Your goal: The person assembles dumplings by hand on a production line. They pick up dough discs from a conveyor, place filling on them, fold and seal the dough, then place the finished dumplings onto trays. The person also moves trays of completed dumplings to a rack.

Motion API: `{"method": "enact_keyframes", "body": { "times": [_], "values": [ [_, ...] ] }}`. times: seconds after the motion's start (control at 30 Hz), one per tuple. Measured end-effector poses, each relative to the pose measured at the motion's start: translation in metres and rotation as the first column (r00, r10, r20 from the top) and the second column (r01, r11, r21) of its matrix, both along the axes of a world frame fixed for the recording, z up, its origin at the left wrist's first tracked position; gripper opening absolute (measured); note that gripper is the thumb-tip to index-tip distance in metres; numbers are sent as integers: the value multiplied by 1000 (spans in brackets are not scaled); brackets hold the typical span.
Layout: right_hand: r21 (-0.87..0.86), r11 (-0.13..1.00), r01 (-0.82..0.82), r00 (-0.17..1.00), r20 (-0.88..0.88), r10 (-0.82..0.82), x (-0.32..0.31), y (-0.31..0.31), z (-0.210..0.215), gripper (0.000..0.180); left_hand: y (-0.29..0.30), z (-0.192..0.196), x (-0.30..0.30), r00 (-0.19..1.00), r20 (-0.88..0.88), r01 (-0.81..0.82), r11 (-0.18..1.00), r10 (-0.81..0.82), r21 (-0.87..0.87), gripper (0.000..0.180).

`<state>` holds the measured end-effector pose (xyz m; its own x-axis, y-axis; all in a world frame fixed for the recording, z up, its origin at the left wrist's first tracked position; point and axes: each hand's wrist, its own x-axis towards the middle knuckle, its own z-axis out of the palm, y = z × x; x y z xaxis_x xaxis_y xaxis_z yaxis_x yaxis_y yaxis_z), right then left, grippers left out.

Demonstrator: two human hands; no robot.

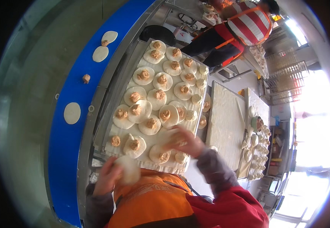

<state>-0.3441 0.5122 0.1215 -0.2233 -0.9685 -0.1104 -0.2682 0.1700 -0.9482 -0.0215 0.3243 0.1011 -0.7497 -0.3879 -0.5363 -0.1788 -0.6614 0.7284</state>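
My left hand (108, 177) grips a thin pale dough round (129, 171) by its edge, just off the near left corner of the cloth-covered tray (113, 147). My right hand (187, 141) is over the near right part of the tray, smeared by motion, its fingers closed on another pale dough round (167, 139). Below that hand lies a dough round with a brown filling lump (164, 156). A filled round (135, 144) and a bare filling lump (115, 141) sit nearest my left hand. Several more filled rounds cover the tray, with small folded dough pieces (191, 115) along its right edge.
On the left runs a blue conveyor belt (64, 152) carrying dough rounds (72, 113) and a filling lump (86, 78). To the right stand a cloth-lined tray (225, 121) and a table of shaped dough pieces (261, 157). Another person (244, 26) works at the back.
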Motion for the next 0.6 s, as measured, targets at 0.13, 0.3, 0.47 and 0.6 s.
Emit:
{"method": "enact_keyframes", "body": {
  "times": [0.13,0.3,0.47,0.6],
  "values": [
    [351,844,405,895,38,-444,-118,131,-60,63,39,-21,-140,963,-33,202,798,-267,-568,32],
    [531,770,353,829,-560,6,-169,168,-144,84,50,-17,-163,922,373,384,121,-103,-915,51],
    [108,880,462,714,-633,-298,-151,92,-33,53,-25,-14,-29,926,33,48,-30,377,-998,52],
    [-46,990,-130,860,-503,89,-64,-110,16,46,-122,-78,113,285,157,524,-17,946,-851,53]
  ]
}}
